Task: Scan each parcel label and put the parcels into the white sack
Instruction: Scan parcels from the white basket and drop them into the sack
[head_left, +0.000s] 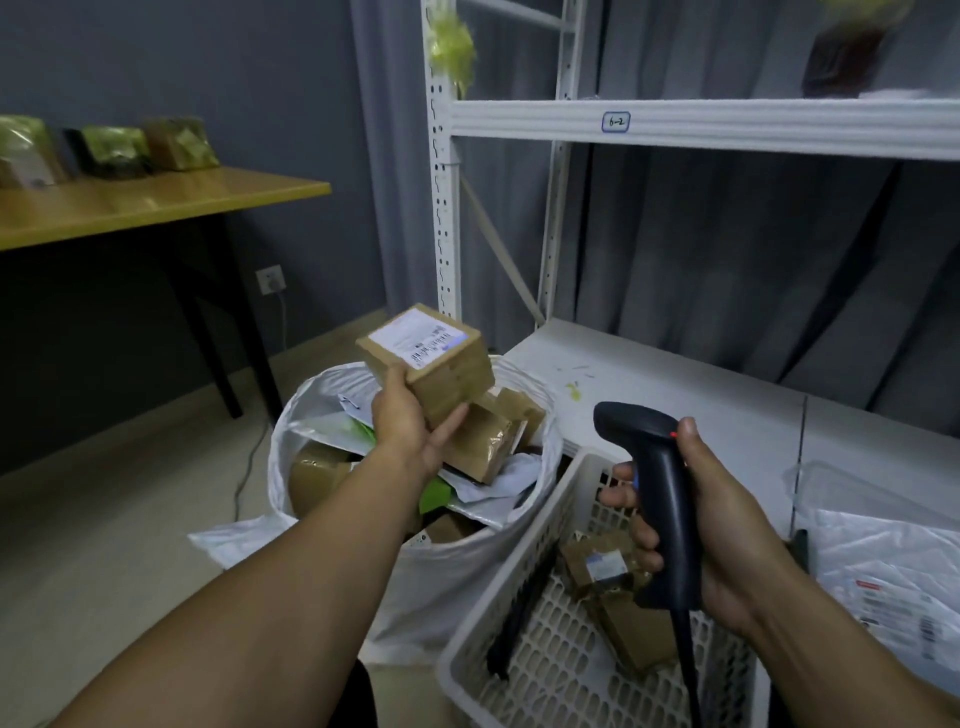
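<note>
A: Where is the parcel (448, 375) at this moment?

B: Centre of the frame, right above the open mouth of the white sack (289, 415). The left hand (410, 422) grips it from below, thumb on the near face and fingers curled under the lower edge, with the label (422, 339) turned upward

A: And the scanner (655, 467)?

B: Lower right. The right hand (727, 525) is wrapped round its handle, above the white basket (519, 564), and a red light glows near the thumb. Its head sits below and to the right of the label, well apart from it

A: What could go wrong, then?

B: I'd say a missed read. The label tilts up and away from the scanner's nose, so the beam may not land on it, or may land on another label down in the sack. Also, the hold is only on the parcel's bottom corner, so a slip would drop it in unscanned

A: And the sack itself?

B: It is heaped close to the rim, so a parcel let go on top might slide off toward the floor at the left of the frame
</note>
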